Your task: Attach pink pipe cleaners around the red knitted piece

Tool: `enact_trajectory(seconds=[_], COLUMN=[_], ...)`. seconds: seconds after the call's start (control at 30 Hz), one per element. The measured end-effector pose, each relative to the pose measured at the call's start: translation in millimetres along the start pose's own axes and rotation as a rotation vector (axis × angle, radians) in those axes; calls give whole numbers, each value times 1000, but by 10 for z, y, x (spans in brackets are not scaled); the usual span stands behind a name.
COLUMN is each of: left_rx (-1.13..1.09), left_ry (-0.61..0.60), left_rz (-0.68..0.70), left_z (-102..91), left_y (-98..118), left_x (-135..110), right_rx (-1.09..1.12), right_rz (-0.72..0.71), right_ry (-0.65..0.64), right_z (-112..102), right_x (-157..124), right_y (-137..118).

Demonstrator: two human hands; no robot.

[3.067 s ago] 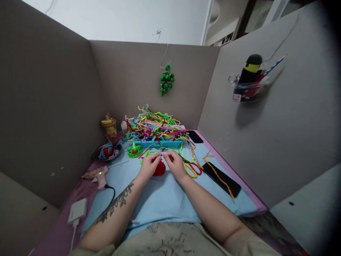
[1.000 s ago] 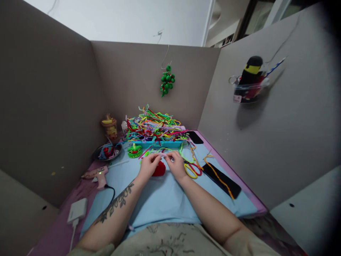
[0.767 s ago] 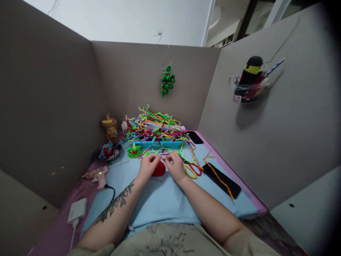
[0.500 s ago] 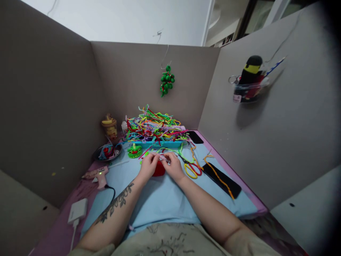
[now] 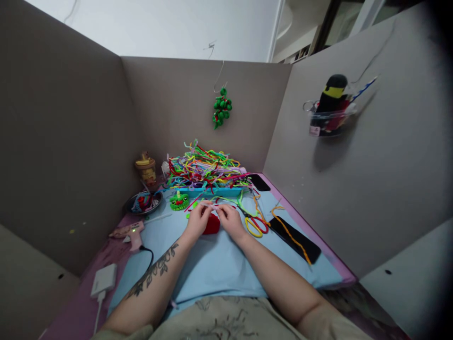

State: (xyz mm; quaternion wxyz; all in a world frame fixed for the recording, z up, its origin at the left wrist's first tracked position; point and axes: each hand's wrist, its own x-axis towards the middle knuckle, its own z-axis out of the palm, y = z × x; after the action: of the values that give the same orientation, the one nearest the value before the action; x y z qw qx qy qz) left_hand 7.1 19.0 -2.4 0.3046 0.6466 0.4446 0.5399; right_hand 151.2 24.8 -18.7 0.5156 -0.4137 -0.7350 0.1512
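Close together over the blue cloth (image 5: 208,269), both my hands pinch a thin pale pink strip (image 5: 213,206), perhaps a pipe cleaner. My left hand (image 5: 198,219) has its end between thumb and fingers; my right hand (image 5: 229,221) grips the other side. Below and between them lies a red fuzzy piece (image 5: 212,224), partly covered by my left hand. Left of my hands sits a small green fuzzy figure (image 5: 179,201) with eyes. Yellow-and-red-handled scissors (image 5: 255,226) lie just right of my right hand.
A heap of coloured pipe cleaners (image 5: 205,165) fills a blue tray (image 5: 219,192) behind. To the left are a pink glue gun (image 5: 133,233), a dark bowl (image 5: 155,202) and a white adapter (image 5: 104,279). A black phone (image 5: 295,240) with an orange strand lies right. Grey panels (image 5: 170,104) surround the table.
My fingers have shifted slightly along the pale pink strip, and my right hand has turned a little. More of the red piece shows between my hands.
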Motion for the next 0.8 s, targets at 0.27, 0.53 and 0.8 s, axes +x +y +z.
enact_trajectory(seconds=[0.27,0.53,0.8], left_rx=[-29,-39,-73], left_ry=[-8,10,26], left_rz=[-24,-50,-136], left_z=[16,3,-5], left_y=[-59,18,69], left_x=[17,1,1], right_rx=[-6,7,-6], right_rz=[23,24,21], right_ry=[105,138,157], right_z=[-47,-50,-48], right_x=[17,25,12], right_y=[-51,-21,-11])
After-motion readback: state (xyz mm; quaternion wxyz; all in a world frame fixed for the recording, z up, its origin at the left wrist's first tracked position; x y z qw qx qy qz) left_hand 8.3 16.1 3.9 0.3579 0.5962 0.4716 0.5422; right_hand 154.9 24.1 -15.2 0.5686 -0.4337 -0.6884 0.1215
